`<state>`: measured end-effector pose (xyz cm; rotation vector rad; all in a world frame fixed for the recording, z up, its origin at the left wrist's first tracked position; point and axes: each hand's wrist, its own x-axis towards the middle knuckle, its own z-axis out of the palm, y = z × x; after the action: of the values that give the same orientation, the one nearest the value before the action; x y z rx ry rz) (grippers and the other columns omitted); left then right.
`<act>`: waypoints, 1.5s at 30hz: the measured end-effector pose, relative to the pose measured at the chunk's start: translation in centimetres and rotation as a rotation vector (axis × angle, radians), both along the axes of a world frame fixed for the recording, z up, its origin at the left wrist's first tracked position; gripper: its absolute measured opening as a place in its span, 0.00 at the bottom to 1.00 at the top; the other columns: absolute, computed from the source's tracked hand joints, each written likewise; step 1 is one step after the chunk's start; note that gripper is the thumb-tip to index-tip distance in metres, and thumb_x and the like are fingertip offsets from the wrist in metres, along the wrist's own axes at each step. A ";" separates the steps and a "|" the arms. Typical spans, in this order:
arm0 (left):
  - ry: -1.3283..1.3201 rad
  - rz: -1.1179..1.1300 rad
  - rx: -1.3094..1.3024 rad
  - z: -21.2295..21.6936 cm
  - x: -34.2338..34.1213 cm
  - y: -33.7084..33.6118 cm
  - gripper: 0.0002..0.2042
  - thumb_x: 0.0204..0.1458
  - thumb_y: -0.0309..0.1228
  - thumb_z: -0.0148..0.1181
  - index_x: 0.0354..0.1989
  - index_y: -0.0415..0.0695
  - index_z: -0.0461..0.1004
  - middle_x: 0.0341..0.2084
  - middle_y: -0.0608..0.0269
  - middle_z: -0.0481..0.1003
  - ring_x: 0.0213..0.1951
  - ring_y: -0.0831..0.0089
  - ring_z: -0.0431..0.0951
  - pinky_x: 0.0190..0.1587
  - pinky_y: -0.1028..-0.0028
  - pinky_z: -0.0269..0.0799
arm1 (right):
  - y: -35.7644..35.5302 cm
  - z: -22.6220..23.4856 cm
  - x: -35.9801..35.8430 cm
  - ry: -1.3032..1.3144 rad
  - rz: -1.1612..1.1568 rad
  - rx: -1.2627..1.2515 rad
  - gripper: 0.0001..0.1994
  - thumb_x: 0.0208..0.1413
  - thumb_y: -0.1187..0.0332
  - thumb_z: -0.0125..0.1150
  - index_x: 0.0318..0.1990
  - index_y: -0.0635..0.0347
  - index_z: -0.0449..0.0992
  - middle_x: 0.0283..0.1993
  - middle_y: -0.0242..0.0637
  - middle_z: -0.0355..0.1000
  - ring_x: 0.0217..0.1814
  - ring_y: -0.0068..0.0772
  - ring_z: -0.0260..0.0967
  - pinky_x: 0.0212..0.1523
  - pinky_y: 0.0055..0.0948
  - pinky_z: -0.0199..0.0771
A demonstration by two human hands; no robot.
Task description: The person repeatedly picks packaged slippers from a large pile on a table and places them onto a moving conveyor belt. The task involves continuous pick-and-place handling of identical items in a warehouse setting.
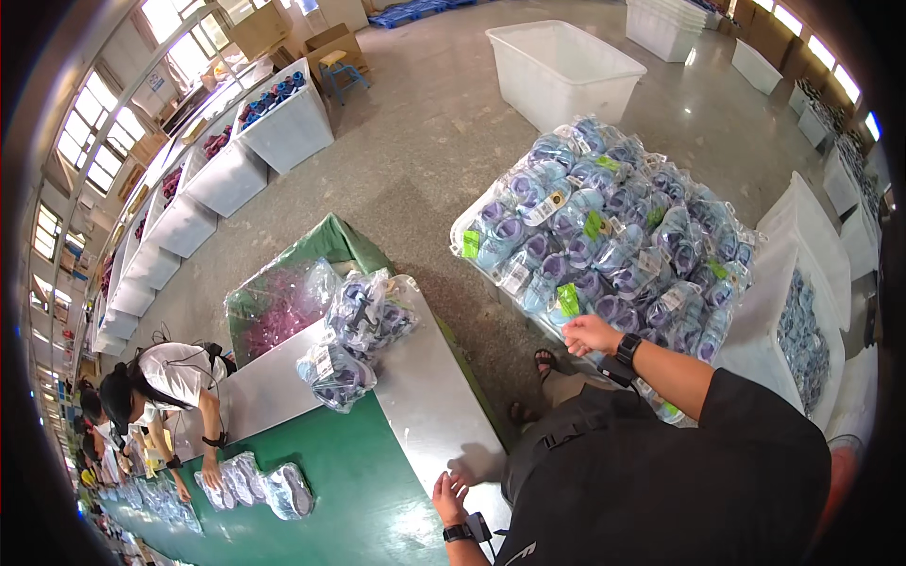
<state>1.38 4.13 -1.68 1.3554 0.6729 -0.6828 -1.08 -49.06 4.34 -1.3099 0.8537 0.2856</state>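
Right hand (590,332) reaching into the heaped bin of bagged shoes (604,236); left hand (449,497) resting on the surface (429,406).
Right grip is curling loosely on a top bag, nothing pinched yet; left grip is lying spread, flat and empty. Best bet: be taking one loose top bag, lifting straight so neighbours aren't sliding off, landing by the bags on the surface (363,325).

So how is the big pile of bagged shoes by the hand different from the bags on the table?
The bin pile is huge and heaped high; the table bags are only a few. The right hand reaches the bin pile; neither hand touches the table bags. Both are clear bags of purplish shoes.
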 end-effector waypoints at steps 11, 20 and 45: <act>0.032 -0.090 0.003 -0.2 -0.5 -2.0 0.22 0.62 0.39 0.59 0.60 0.41 0.68 0.40 0.60 0.77 0.38 0.71 0.79 0.38 0.70 0.78 | -0.5 -0.2 -3.3 0.025 -0.082 0.031 0.16 0.61 0.57 0.62 0.46 0.60 0.74 0.36 0.32 0.75 0.34 0.25 0.76 0.31 0.26 0.78; -0.057 -0.085 0.142 2.5 1.6 -1.3 0.27 0.62 0.42 0.58 0.63 0.36 0.65 0.46 0.50 0.77 0.45 0.62 0.80 0.44 0.66 0.78 | -3.3 -0.5 -3.1 0.003 -0.078 0.040 0.14 0.63 0.57 0.61 0.46 0.58 0.75 0.37 0.35 0.76 0.35 0.29 0.78 0.33 0.28 0.80; -0.253 0.110 1.358 1.6 22.6 29.8 0.38 0.48 0.49 0.66 0.65 0.39 0.65 0.67 0.41 0.59 0.69 0.46 0.57 0.71 0.57 0.54 | -2.8 1.6 -3.9 0.248 -0.047 -0.124 0.20 0.62 0.64 0.61 0.59 0.58 0.68 0.47 0.45 0.75 0.43 0.39 0.74 0.37 0.35 0.79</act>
<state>24.02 33.92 -0.07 2.5433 1.0440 0.1633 -4.94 -51.88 5.97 -1.3855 1.1248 0.3686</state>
